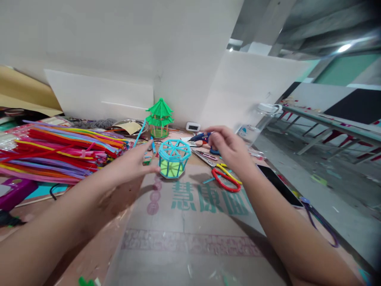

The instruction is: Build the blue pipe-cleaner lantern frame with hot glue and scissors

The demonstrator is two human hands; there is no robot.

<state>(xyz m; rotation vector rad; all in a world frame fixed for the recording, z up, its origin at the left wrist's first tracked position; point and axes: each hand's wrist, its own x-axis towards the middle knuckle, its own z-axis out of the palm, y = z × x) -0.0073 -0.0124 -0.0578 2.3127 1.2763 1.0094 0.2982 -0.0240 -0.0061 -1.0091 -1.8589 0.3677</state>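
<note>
A small octagonal cage of light-blue sticks (175, 149), with a yellow-green base, stands on the printed sheet in front of me. Just left of it is my left hand (138, 161), thumb and fingers spread apart; the thumb tip is at the cage's lower edge, and whether it touches I cannot tell. My right hand (228, 143) is curled around the rear of a dark-blue glue gun (200, 137), whose nozzle points left. Its grip is partly hidden behind the fingers. Behind the cage stands a green two-tiered pavilion model (161, 118).
Red-handled scissors (228, 180) lie below my right hand. Bundles of coloured pipe cleaners (65, 149) and a purple tool (18, 192) lie left. A phone (279, 184), purple-handled scissors (320, 222) and a clear bottle (256, 123) line the right edge. A small digital display (193, 126) stands behind.
</note>
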